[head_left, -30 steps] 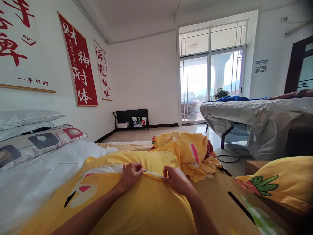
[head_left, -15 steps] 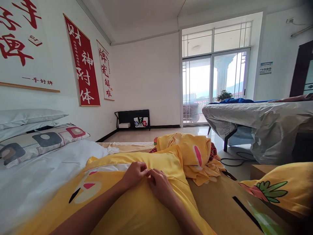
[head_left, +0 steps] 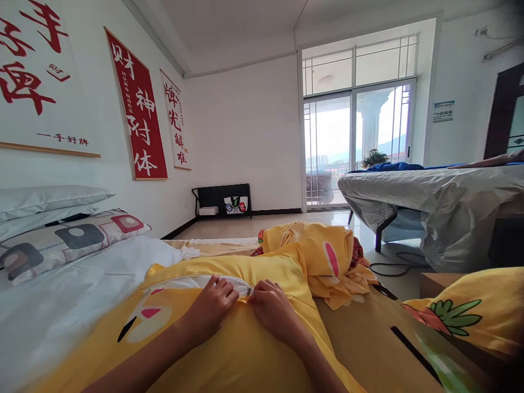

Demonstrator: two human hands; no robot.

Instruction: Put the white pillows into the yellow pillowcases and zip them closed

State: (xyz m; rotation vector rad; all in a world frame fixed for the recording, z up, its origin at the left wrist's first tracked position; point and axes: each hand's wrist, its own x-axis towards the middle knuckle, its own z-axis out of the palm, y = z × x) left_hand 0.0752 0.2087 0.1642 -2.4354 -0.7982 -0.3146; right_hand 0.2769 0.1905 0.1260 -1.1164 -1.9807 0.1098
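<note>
Up close, yellow pillow (head_left: 245, 344), opening (head_left: 184, 282) left-to-right

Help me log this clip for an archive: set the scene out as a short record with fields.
Left hand: curled at the opening of a yellow, printed fabric pillow cover
Right hand: at the opening's right end; grip partly hidden
Opening: white fabric showing
Beyond: crumpled yellow cloth with a pink-and-white print
Left side: pale fabric cushion with grey and red blocks
Right side: yellow fabric item with carrot print
</note>
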